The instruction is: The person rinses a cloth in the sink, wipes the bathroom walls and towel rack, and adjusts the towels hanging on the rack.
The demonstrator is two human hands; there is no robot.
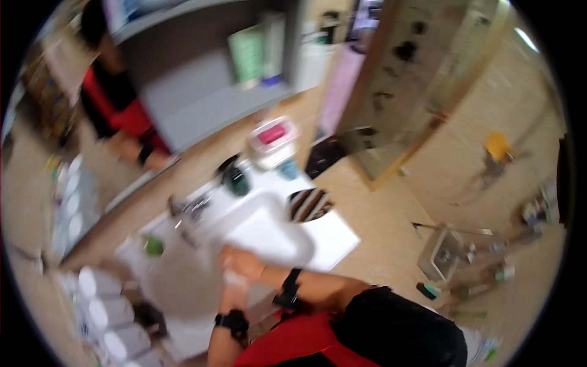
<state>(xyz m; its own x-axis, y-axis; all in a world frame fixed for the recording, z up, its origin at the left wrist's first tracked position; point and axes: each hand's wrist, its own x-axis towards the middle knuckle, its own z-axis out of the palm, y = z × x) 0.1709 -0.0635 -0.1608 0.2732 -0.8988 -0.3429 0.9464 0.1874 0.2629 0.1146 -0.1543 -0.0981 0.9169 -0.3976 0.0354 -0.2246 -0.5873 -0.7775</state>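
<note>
My two hands are pressed together over the near part of a white washbasin (269, 229), below and right of the metal tap (189, 214). My right hand (246, 263) lies over my left hand (235, 285) and seems wrapped around it. A pale patch, perhaps lather, shows on the left hand near the wrist. Motion blur smears the fingers, and most of the left hand's fingers are hidden. Both wrists wear black bands. Behind the basin stands a dark green pump bottle (236, 180); a brown-striped oval item (309, 204) rests on the right rim.
A white box with a pink bar of soap (273, 134) sits at the back corner. Above hangs a grey shelf (214, 113) with a green tube (246, 56). White cups or canisters (110, 311) line the left side. A mirror is at left, a glass door (403, 85) at right.
</note>
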